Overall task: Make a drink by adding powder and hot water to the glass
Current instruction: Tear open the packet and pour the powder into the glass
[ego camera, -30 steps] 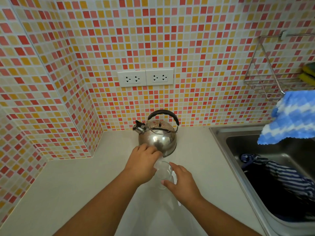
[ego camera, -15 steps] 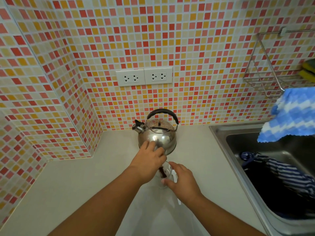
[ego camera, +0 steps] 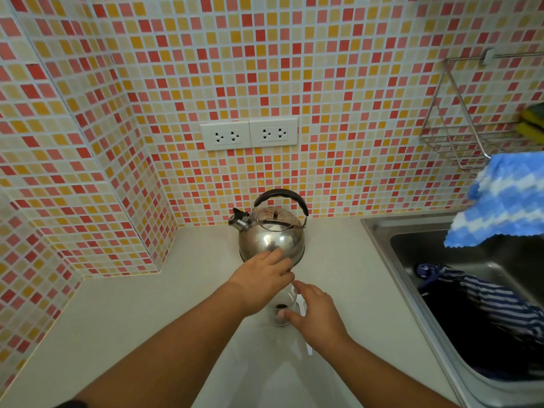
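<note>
Mosaic tile wall [ego camera: 323, 83] in red, orange and cream behind and to the left, with a double white power outlet [ego camera: 249, 134] set into it; pale countertop [ego camera: 117, 319] below, meeting a stainless sink [ego camera: 382, 240] on the right

Steel whistling kettle [ego camera: 272, 234] upright on the countertop near the back wall, black handle arched over the lid, spout pointing left

Clear glass [ego camera: 284, 304] standing on the countertop just in front of the kettle, between the two hands, a small dark patch of powder [ego camera: 281, 305] at its bottom; something white and thin lying just right of the glass, mostly hidden, cannot tell what

Left hand [ego camera: 262, 278] palm down over the glass rim, fingers bunched together and pointing toward the kettle's lower body; whether anything is pinched in them cannot be told

Right hand [ego camera: 315, 313] beside the glass on its right, fingers loosely spread, thumb against the glass's lower wall, index finger near the rim; no firm grasp visible

Wire rack [ego camera: 459, 136] on the wall at upper right, yellow-green sponges [ego camera: 534, 122] in it, blue-and-white cloth [ego camera: 500, 201] hanging over the sink, striped dark fabric [ego camera: 485, 295] lying in the basin
</note>
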